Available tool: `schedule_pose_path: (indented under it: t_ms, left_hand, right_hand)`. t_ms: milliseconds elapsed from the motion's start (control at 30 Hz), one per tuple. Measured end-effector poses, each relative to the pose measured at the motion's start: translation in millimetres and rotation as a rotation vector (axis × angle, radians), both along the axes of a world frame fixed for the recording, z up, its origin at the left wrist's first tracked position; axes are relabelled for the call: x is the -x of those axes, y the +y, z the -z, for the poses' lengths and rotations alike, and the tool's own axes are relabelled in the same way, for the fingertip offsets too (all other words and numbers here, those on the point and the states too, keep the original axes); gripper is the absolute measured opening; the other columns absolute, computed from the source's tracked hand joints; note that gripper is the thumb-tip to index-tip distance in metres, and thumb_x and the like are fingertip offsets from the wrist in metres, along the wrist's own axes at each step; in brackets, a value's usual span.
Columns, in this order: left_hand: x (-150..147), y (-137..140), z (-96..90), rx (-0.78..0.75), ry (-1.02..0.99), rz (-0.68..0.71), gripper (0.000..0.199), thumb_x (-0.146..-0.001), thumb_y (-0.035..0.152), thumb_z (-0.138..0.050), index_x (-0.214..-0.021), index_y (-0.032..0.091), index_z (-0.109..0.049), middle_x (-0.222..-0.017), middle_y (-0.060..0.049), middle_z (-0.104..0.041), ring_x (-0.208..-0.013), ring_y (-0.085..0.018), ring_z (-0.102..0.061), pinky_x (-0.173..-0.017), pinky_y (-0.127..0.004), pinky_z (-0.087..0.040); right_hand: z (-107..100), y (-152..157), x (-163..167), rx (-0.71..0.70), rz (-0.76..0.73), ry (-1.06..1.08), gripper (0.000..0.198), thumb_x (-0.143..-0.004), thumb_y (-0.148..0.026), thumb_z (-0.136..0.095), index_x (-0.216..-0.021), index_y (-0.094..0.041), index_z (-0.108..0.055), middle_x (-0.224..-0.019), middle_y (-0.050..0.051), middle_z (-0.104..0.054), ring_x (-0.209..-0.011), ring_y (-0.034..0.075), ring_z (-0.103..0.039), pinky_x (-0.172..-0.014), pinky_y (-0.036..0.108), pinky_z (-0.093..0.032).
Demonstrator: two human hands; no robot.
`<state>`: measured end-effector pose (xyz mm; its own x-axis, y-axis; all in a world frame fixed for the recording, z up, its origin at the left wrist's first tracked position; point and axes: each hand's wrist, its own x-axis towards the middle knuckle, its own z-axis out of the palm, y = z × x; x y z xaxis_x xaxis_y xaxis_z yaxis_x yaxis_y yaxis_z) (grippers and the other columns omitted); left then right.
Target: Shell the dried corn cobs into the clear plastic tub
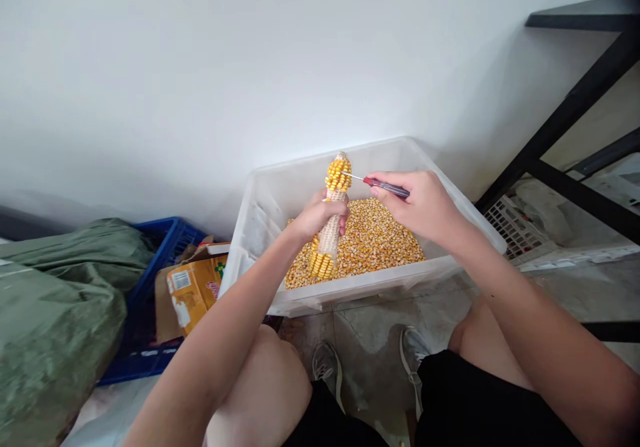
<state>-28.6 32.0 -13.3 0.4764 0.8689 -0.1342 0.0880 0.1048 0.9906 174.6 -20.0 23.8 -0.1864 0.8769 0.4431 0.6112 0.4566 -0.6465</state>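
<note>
My left hand (323,215) is wrapped round the middle of a corn cob (329,235), which stands nearly upright over a white plastic bin (320,298). Yellow kernels still cover the cob's top and bottom ends, while its middle is bare. In my right hand (417,200) is a screwdriver (387,186) with a red and dark handle. Its thin metal shaft points left, and the tip meets the kernels near the top of the cob. Loose corn kernels (383,243) lie heaped in the bin below both hands.
To the left, a blue crate (145,360) holds a torn orange carton (193,293), beside a green cloth or sack (65,320). A black metal frame (560,113) rises at the right, with a white basket (517,227) beneath it. A white wall (225,67) stands behind the bin.
</note>
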Motion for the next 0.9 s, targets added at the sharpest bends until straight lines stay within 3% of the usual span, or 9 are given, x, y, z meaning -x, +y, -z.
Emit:
schedule_pose_path:
  t_ms: [267, 500, 767, 900]
  left_hand:
    - [2.6, 1.2, 4.6, 0.008, 0.015, 0.023, 0.012, -0.063, 0.014, -0.061, -0.069, 0.018, -0.051, -0.049, 0.004, -0.054, -0.04, -0.013, -0.054, -0.043, -0.027, -0.047]
    - [4.4, 0.4, 4.0, 0.024, 0.0, 0.052, 0.012, -0.063, 0.015, -0.06, -0.07, 0.018, -0.051, -0.05, 0.004, -0.054, -0.042, -0.013, -0.053, -0.043, -0.028, -0.049]
    - [-0.6, -1.4, 3.9, 0.007, 0.093, 0.06, 0.013, -0.063, 0.014, -0.061, -0.065, 0.018, -0.049, -0.05, 0.002, -0.056, -0.042, -0.013, -0.055, -0.044, -0.028, -0.05]
    - [-0.4, -2.1, 3.4, 0.008, 0.125, 0.092, 0.012, -0.063, 0.013, -0.06, -0.064, 0.018, -0.049, -0.05, 0.001, -0.056, -0.042, -0.014, -0.055, -0.042, -0.027, -0.048]
  right_hand:
    - [-20.7, -10.9, -7.5, 0.037, 0.054, -0.134, 0.032, -0.089, -0.033, -0.057, -0.111, -0.024, -0.078, -0.104, 0.007, -0.077, -0.086, 0.022, -0.071, -0.076, 0.036, -0.054]
    - [-20.4, -8.9, -10.2, 0.051, 0.062, -0.173, 0.031, -0.088, -0.036, -0.057, -0.109, -0.027, -0.078, -0.099, 0.006, -0.078, -0.077, 0.022, -0.069, -0.069, 0.037, -0.053]
    - [-31.6, -17.8, -7.7, 0.024, 0.108, -0.421, 0.032, -0.088, -0.033, -0.055, -0.109, -0.025, -0.077, -0.074, 0.006, -0.075, -0.053, 0.017, -0.055, -0.054, 0.034, -0.038]
    - [-31.3, -15.4, -6.7, -0.007, 0.07, -0.446, 0.032, -0.087, -0.029, -0.054, -0.106, -0.022, -0.078, -0.077, 0.006, -0.076, -0.053, 0.015, -0.054, -0.053, 0.033, -0.037]
